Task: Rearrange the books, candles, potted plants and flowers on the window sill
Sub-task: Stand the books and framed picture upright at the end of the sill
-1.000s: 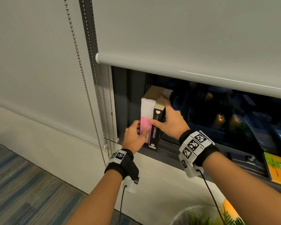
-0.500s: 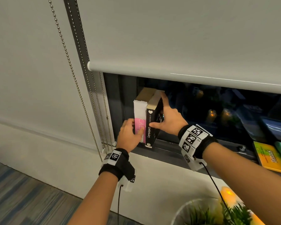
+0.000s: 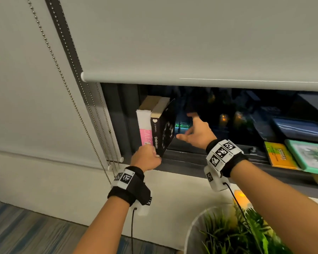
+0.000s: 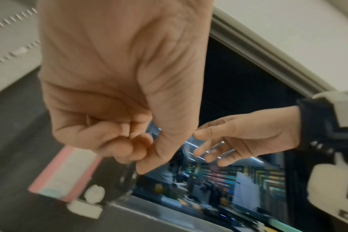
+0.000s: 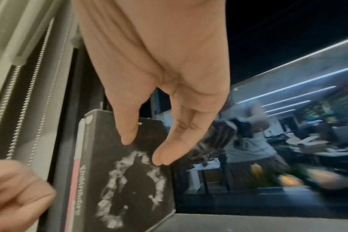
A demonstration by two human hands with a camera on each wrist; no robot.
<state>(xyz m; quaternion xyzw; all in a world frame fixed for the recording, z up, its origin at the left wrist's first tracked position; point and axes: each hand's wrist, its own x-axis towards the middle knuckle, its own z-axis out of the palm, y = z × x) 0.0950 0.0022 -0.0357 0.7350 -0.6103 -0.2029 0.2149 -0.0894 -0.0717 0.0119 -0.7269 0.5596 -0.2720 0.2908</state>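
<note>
Your 2 books stand upright at the sill's [image 3: 218, 160] far left: black book [image 3: 163, 131] leaning on pink-and-white book [image 3: 145, 129]. Stiff, light, tippy; hold the spines. Left hand [image 3: 145, 159] curled, holding nothing; right hand [image 3: 195, 132] spread, apart.

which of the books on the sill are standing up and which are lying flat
The pink and white book and the black book stand upright at the sill's left end; the yellow book and the teal-framed book lie flat on the right.
</note>
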